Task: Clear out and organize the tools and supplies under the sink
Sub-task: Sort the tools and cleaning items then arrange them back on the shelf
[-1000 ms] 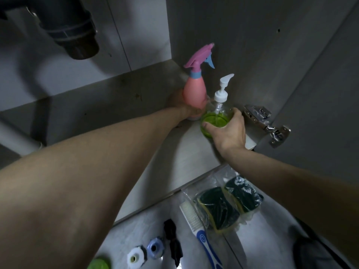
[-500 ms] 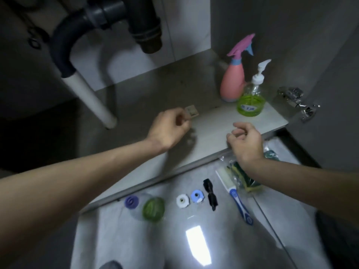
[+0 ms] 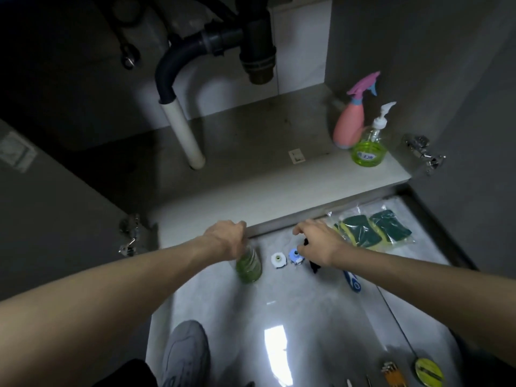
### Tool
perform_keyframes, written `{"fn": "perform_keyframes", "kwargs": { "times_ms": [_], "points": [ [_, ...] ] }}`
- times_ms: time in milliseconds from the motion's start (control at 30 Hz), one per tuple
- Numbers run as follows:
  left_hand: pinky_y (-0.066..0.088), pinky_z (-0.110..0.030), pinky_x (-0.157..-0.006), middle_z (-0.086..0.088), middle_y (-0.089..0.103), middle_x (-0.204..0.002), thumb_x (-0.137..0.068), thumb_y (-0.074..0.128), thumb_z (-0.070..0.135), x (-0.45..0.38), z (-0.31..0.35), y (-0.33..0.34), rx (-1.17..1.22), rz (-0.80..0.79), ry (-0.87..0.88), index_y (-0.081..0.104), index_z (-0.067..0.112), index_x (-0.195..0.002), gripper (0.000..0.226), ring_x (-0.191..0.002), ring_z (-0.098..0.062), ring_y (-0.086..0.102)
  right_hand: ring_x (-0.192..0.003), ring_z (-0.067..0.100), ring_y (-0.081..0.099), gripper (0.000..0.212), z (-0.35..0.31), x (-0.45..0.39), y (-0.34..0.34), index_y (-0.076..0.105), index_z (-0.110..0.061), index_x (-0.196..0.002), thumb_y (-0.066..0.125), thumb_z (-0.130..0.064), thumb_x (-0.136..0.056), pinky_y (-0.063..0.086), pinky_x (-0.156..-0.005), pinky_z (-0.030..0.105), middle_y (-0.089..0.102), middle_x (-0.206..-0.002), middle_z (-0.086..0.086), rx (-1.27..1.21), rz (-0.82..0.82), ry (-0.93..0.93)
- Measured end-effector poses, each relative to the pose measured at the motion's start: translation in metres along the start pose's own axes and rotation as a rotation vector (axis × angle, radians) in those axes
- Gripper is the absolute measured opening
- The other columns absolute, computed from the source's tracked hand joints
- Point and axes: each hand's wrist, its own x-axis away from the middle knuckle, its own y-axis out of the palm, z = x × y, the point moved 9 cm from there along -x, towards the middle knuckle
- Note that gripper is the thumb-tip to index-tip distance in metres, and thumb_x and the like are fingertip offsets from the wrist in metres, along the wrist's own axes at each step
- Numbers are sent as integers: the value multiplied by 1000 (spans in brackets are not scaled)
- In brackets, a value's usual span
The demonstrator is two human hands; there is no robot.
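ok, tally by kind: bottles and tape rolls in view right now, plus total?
Bottles: 3. Pink spray bottle and clear pump bottle of green liquid on the cabinet floor; clear green-filled bottle under the left hand.
Tape rolls: 2. White roll, blue roll by the right hand.
Total: 5.

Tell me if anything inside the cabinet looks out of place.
A small beige card or tag lies loose and askew on the cabinet floor, apart from the pink spray bottle and soap dispenser standing upright at right.

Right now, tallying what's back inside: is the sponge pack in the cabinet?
No, the sponge pack lies on the floor outside the cabinet.
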Motion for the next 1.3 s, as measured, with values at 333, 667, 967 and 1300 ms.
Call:
{"fn": "perform_keyframes", "kwargs": {
  "times_ms": [333,667,967,1300],
  "points": [
    [54,-37,-68,-6,62,-88,-102,48,35,3,33,-104,684,336,226,59,14,-104,23,-83,-29,63,-119,11,46,90,-15,5,-63,47,-32,-137,82,-64,-60,47,-97,35,51,-120,-12,-73,109,-121],
    [47,-29,-74,-11,69,-104,-98,50,31,-69,64,-61,484,89,134,68,14,-102,25,-97,-31,63,-113,28,63,78,149,10,-183,49,-23,-124,80,-66,-67,49,-89,39,63,-124,1,-373,926,503],
    [51,-35,-85,-5,67,-108,-92,46,36,-109,84,11,118,-101,232,64,25,-99,23,-98,-26,62,-119,32,61,75,208,-11,-169,47,-22,-132,87,-44,-73,46,-97,42,65,-129,6,-476,943,630],
    [47,-34,-83,-9,60,-120,-91,53,45,-109,86,62,-25,-87,241,54,21,-116,34,-109,-30,59,-115,31,61,69,219,-7,-112,56,-9,-128,85,-43,-75,48,-99,41,59,-129,11,-727,920,809]
  ]
}}
